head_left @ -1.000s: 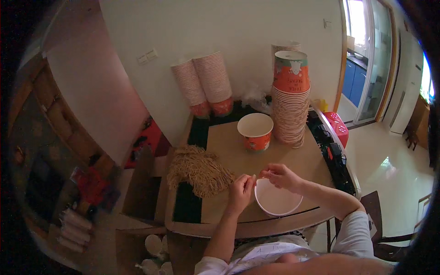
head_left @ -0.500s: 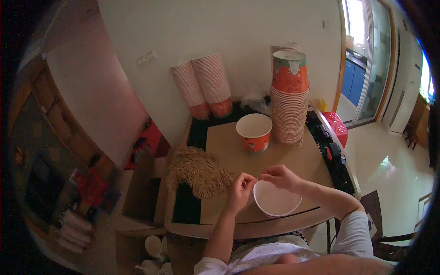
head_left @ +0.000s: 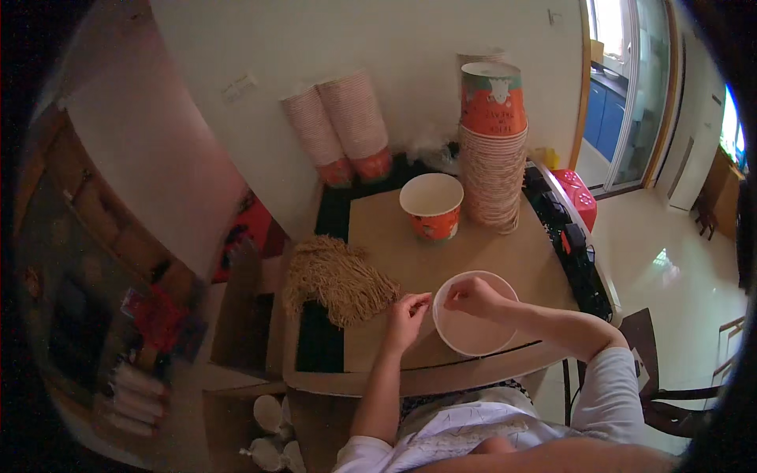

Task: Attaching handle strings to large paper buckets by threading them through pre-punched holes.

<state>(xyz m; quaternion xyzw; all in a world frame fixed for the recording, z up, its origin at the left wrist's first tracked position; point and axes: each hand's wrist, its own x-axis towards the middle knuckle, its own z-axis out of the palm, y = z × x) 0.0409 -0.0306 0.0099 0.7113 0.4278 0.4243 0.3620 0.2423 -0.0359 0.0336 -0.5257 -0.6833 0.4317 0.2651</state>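
desk [head_left: 481,244]: brown board top, ahead of me | orange paper cup [head_left: 431,206]: upright, open, near centre | tall cup stack [head_left: 492,150]: just right of that cup | two leaning cup stacks [head_left: 339,130]: against wall | tan fibre bundle [head_left: 337,277]: left edge of board | red box [head_left: 579,197]: far right

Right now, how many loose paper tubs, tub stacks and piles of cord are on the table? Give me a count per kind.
Loose paper tubs: 2, the white-sided tub at the left hand and right hand, and the orange tub standing upright behind it.
Tub stacks: 3, the tall stack and two leaning stacks by the wall.
Tan cord piles: 1.
Total: 6.
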